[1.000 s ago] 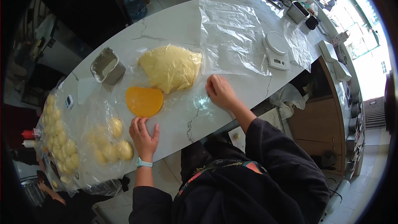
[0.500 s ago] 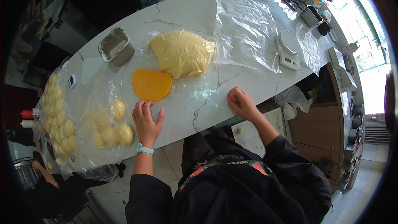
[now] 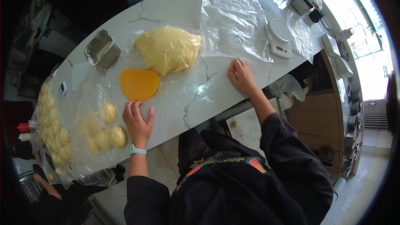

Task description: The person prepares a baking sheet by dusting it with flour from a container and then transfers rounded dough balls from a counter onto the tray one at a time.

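My left hand (image 3: 138, 121) lies on the marble counter with its fingers stretched out, empty. Its fingertips are at the near edge of an orange, rounded dough scraper (image 3: 139, 84). To the right, my right hand (image 3: 242, 78) is over the counter with its fingers curled in, and nothing shows in them. It is close to the near edge of a clear plastic sheet (image 3: 233, 21). A large mass of yellow dough (image 3: 168, 50) under clear plastic sits beyond the scraper. Left of my left hand, several yellow dough balls (image 3: 118, 136) lie under plastic film.
More dough balls (image 3: 52, 125) under film line the counter's left end. A metal tin (image 3: 102, 50) and a small timer (image 3: 63, 88) stand at the left. A white kitchen scale (image 3: 280, 37) is at the right. Another person's arm (image 3: 48, 185) shows at lower left.
My right hand has moved away from me, toward the plastic sheet. My left hand stays by the scraper. The whole view has shifted, so the counter sits further left and up.
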`<state>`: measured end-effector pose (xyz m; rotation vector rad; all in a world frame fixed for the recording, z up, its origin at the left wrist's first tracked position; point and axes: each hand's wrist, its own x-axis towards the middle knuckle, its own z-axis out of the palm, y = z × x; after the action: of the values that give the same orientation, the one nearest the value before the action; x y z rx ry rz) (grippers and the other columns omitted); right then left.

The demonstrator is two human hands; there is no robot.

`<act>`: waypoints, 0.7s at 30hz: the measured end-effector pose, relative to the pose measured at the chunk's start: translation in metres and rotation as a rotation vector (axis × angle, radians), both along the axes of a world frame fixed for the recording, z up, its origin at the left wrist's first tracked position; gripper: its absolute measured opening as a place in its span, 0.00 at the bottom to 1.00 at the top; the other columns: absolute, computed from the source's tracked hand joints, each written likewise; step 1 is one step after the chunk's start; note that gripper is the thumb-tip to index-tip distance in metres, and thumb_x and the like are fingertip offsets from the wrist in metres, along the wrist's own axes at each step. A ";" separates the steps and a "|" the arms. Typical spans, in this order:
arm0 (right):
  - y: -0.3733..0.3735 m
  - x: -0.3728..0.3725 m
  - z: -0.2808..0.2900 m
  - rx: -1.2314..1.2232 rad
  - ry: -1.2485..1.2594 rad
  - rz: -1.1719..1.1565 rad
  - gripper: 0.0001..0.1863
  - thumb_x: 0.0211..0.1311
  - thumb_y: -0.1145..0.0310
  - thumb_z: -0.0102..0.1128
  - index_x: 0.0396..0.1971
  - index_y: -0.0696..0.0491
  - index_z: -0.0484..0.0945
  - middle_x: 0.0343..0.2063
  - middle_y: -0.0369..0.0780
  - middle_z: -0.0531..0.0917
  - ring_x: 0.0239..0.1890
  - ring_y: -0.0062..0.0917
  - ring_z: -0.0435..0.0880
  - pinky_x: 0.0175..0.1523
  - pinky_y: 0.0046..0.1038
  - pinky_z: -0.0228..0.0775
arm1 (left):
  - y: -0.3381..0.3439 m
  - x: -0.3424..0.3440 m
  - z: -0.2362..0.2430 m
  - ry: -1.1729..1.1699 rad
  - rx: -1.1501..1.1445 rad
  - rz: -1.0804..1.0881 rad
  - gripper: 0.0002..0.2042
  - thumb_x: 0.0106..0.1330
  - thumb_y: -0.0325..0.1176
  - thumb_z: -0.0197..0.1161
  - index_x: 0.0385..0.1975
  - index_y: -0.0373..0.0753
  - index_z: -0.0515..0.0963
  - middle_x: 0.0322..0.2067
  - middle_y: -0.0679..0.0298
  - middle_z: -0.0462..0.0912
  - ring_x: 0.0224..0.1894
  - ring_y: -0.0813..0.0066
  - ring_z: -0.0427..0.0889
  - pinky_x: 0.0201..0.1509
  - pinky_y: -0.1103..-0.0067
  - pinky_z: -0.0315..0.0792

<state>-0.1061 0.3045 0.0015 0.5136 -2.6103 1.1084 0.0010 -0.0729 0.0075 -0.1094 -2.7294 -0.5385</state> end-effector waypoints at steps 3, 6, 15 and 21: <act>-0.043 -0.011 0.005 0.099 -0.017 -0.089 0.08 0.53 0.76 0.57 0.30 0.55 0.67 0.28 0.42 0.73 0.39 0.40 0.75 0.48 0.36 0.66 | 0.001 -0.001 -0.001 0.014 -0.015 0.000 0.19 0.62 0.45 0.62 0.45 0.40 0.72 0.48 0.57 0.70 0.56 0.55 0.68 0.60 0.61 0.60; -0.067 0.044 0.010 -0.085 -0.120 0.040 0.15 0.52 0.78 0.56 0.41 0.54 0.68 0.35 0.45 0.75 0.46 0.42 0.76 0.56 0.38 0.65 | -0.005 0.004 -0.001 0.030 -0.030 0.027 0.19 0.62 0.45 0.62 0.45 0.40 0.72 0.48 0.57 0.70 0.56 0.55 0.68 0.60 0.61 0.60; -0.003 0.003 0.020 -0.432 -0.216 -0.029 0.36 0.56 0.72 0.67 0.62 0.51 0.58 0.41 0.39 0.76 0.44 0.23 0.76 0.52 0.28 0.68 | 0.001 0.000 0.002 0.044 -0.030 0.001 0.19 0.61 0.46 0.62 0.45 0.39 0.72 0.48 0.57 0.70 0.55 0.55 0.68 0.60 0.62 0.60; -0.025 0.040 -0.003 -0.292 -0.329 0.202 0.19 0.57 0.74 0.61 0.48 0.53 0.68 0.32 0.39 0.78 0.41 0.29 0.79 0.51 0.29 0.68 | -0.006 0.004 0.000 0.016 -0.018 0.024 0.19 0.62 0.46 0.62 0.45 0.39 0.72 0.48 0.57 0.71 0.56 0.55 0.68 0.60 0.61 0.60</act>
<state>-0.0661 0.2792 -0.0014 0.5795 -2.6333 1.7389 0.0055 -0.0787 0.0079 -0.0848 -2.7167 -0.5044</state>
